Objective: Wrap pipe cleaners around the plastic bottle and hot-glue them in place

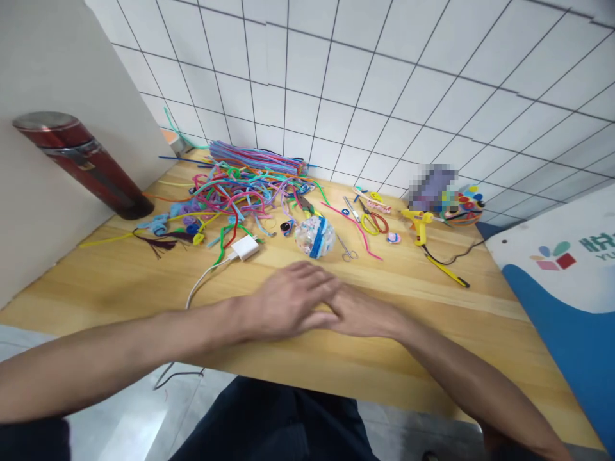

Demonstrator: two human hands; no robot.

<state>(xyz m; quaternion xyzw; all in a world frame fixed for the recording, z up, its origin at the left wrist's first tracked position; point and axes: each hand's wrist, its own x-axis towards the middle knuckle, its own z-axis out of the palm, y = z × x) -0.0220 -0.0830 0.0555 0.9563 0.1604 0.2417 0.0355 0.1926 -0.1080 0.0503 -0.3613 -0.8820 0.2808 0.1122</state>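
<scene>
Near the blue-banded ball (316,238), our left hand (288,301), fingers loose, overlapped our right hand (362,312), whose fingers' state we couldn't tell.

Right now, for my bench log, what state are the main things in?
Left hand: overlapping right hand
Right hand: partly covered
Clear ball: blue strip across
Red flask: upright, lid on
Loose pipe cleaners: tangled
Charger: cable attached
Yellow knife: flat, blade unclear
Glue gun: cord attached
</scene>
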